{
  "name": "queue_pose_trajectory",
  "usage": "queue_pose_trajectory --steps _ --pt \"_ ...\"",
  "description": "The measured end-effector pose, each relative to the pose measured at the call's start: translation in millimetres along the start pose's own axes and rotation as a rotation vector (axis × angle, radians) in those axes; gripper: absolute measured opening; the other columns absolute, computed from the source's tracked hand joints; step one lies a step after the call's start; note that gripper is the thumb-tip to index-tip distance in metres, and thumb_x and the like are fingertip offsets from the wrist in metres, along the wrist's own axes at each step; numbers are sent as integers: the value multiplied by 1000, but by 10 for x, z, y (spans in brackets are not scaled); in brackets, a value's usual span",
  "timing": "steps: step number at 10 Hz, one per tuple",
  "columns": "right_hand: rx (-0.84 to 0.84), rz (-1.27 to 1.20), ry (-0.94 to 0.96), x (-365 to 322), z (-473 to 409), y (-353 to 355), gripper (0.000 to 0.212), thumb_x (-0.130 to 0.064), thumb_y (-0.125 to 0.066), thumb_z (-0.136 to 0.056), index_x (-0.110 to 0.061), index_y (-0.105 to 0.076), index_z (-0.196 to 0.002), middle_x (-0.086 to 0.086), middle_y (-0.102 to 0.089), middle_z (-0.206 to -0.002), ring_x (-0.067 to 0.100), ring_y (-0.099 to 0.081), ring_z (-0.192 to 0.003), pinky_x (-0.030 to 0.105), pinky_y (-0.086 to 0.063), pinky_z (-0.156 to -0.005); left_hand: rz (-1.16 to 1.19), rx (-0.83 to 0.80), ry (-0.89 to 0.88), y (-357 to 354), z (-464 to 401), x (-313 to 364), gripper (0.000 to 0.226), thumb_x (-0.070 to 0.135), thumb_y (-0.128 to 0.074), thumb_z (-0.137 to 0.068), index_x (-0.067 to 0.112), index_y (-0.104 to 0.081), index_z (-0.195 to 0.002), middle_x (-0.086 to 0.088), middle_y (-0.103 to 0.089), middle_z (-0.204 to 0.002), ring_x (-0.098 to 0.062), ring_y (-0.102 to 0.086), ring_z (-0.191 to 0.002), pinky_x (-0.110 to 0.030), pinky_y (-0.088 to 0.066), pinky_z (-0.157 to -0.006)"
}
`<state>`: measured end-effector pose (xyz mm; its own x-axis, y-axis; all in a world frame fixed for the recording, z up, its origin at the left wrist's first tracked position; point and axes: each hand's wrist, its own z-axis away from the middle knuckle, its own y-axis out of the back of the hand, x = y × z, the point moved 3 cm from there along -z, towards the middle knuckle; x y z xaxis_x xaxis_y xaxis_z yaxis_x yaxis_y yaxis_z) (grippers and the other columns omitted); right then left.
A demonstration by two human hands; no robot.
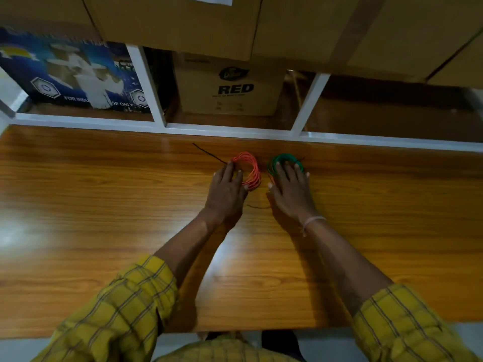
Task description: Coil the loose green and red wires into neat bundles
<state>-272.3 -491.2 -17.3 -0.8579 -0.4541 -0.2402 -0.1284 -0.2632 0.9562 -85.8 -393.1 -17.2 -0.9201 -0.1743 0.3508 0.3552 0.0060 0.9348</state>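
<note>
A red wire coil (253,168) lies flat on the wooden table (104,205) near its far edge. Beside it on the right lies a green wire coil (283,158). My left hand (226,194) rests palm down on the left part of the red coil, fingers spread. Over the near part of the green coil lies my right hand (291,193), also flat with fingers apart. A thin dark wire end (209,153) trails from the red coil toward the far left. Another short dark wire end (257,206) lies between my two hands.
A white shelf frame (162,124) runs along the table's far edge. In it stand a blue printed box (70,71) at left and a cardboard box marked RED (230,87) in the middle. Large cardboard boxes (300,24) sit on top.
</note>
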Motion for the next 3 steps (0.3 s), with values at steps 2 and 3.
queue_pose_trajectory --steps 2,3 --pt "41 -92 43 -34 -11 386 70 -63 -17 -109 -28 -7 -169 5 -12 -177 31 1 -164 58 6 -130 55 -13 -15 305 135 -157 68 49 -33 -113 11 -21 -168 -13 -10 -177 -35 -6 -165 -48 -11 -133" --pt "178 -81 113 -64 -47 721 72 -63 -19 -109 -26 -8 -169 8 -6 -178 31 3 -164 57 5 -131 87 113 -10 545 189 -166 72 51 -34 -112 12 -14 -170 -12 -2 -179 -33 1 -165 -47 -4 -133"
